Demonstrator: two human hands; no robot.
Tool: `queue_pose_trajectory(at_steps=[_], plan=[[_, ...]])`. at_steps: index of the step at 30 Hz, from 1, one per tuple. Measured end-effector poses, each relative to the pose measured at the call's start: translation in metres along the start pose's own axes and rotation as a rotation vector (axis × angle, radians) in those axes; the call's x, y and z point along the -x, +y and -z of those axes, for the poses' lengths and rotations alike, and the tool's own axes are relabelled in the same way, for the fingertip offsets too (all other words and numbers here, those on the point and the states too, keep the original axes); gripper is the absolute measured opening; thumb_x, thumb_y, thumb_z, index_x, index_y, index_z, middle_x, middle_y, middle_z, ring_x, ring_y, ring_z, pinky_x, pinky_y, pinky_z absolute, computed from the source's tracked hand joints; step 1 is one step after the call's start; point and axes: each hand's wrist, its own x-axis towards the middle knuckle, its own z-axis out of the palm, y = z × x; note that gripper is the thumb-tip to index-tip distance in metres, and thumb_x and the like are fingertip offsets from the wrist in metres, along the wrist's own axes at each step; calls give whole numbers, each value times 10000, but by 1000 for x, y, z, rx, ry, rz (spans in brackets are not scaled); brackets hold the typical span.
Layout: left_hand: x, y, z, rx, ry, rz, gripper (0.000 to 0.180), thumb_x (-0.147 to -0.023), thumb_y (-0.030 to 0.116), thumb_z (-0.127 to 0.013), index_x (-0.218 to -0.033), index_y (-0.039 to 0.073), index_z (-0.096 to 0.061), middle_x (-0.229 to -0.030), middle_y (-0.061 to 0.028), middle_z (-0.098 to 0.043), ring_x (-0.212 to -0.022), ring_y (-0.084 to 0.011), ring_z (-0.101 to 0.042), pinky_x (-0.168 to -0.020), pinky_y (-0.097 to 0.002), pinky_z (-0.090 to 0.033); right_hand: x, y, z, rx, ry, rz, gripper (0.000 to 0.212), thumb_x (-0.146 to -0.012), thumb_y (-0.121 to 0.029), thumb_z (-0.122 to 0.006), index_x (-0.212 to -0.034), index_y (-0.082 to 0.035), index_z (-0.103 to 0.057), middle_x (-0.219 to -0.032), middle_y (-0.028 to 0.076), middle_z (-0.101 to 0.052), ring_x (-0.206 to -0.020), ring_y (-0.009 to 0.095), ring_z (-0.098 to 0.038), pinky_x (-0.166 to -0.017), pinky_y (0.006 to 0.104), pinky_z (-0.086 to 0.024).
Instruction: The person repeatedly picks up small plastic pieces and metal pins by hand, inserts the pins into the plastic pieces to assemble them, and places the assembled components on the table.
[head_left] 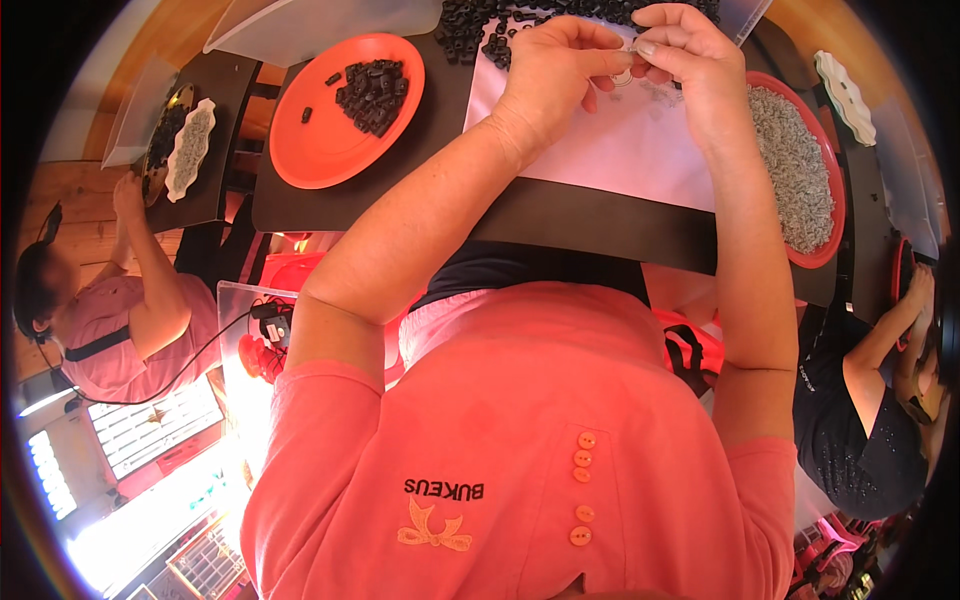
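My left hand [562,78] and my right hand [698,62] meet over a white sheet [625,155] on the dark table. Thumb and fingers of both are pinched together around something tiny between the fingertips, too small to name. Beneath my fingers, a few small greyish pieces [650,92] lie on the sheet. Beyond my hands spreads a heap of small black parts [462,32]. To the left, an orange-red plate [300,150] carries a cluster of similar black parts [374,97]. A red plate [836,215] by my right forearm is full of small grey metal-looking pieces [790,165].
A translucent plastic bin [320,28] stands at the far left of the table [600,215]. At the right is a white wavy-edged dish [845,98]. Other people work at tables on the left [140,310] and right [870,420]. Another wavy dish [190,150] holds grey pieces.
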Motion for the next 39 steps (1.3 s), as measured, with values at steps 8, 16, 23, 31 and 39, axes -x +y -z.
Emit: queue_pose_trajectory(at_steps=[8, 16, 23, 31, 39], plan=[[1, 2, -1, -113, -49, -76, 79, -851, 64, -674, -818, -7, -659, -734, -73, -689, -596, -113, -604, -451, -244, -442, 6, -9, -4, 34, 10, -111, 140, -837, 32, -625, -972, -3, -607, -775, 75, -657, -655, 148, -633, -592, 251, -488], [10, 11, -5, -13, -7, 23, 110, -820, 80, -659, -758, -11, -656, -687, -93, -662, -558, -132, -588, -431, -257, -417, 5, -6, -3, -4, -3, -69, 201, -807, 67, -592, -996, 1, -593, -766, 72, -649, -663, 146, -623, -616, 251, -487], [7, 8, -3, 27, -3, 45, 140, -824, 85, -637, -744, -25, -667, -672, -101, -648, -543, -146, -581, -427, -264, -415, 6, -7, -1, 6, -38, -34, 252, -758, 74, -603, -1002, 10, -586, -760, 73, -650, -660, 139, -621, -614, 248, -488], [3, -1, -6, 21, -51, -42, 135, -851, 103, -679, -820, -28, -669, -710, -96, -675, -567, -138, -602, -432, -261, -428, 9, -14, -4, 53, 58, -51, 247, -737, 77, -605, -975, 11, -594, -767, 83, -661, -650, 137, -620, -606, 242, -490], [8, 4, -5, -107, -54, 52, 93, -917, 88, -634, -880, 3, -636, -749, -46, -634, -624, -127, -576, -538, -237, -439, 11, -19, -8, -19, 81, -109, 247, -734, 80, -588, -972, 11, -600, -761, 75, -651, -676, 144, -620, -616, 242, -481]])
